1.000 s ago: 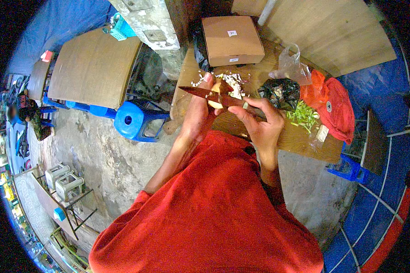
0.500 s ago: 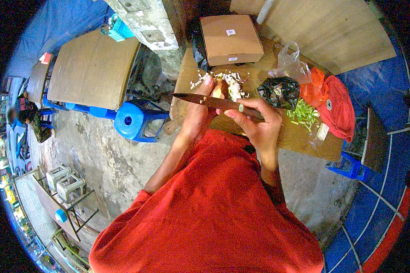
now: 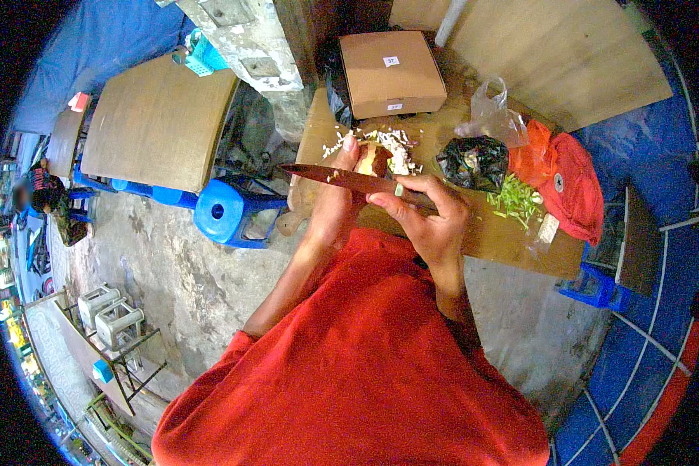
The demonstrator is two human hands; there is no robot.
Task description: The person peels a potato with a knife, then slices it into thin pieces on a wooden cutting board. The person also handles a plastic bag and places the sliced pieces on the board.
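My left hand [image 3: 334, 210] is wrapped round a partly peeled vegetable [image 3: 373, 159] with brown skin and pale flesh, its thumb pointing up along the side. The exact kind of vegetable is unclear. My right hand [image 3: 435, 221] grips a kitchen knife [image 3: 326, 175] by its handle. The long dark blade points left and crosses in front of the vegetable and over my left hand. Small whitish bits cling to the blade. Beyond my hands, white chopped pieces [image 3: 400, 147] lie scattered on the wooden table [image 3: 520, 252]. Chopped green pieces [image 3: 514, 200] form a pile to the right.
A cardboard box [image 3: 392, 70] stands at the table's back. Right of my hands are a black plastic bag [image 3: 454, 167], a clear bag [image 3: 485, 120], an orange bag [image 3: 532, 144] and a red cloth item [image 3: 575, 186]. A blue stool [image 3: 224, 210] stands left; a person sits far left.
My right hand and the knife have shifted a little to the left across the vegetable. My left hand keeps its hold, nearly in the same place.
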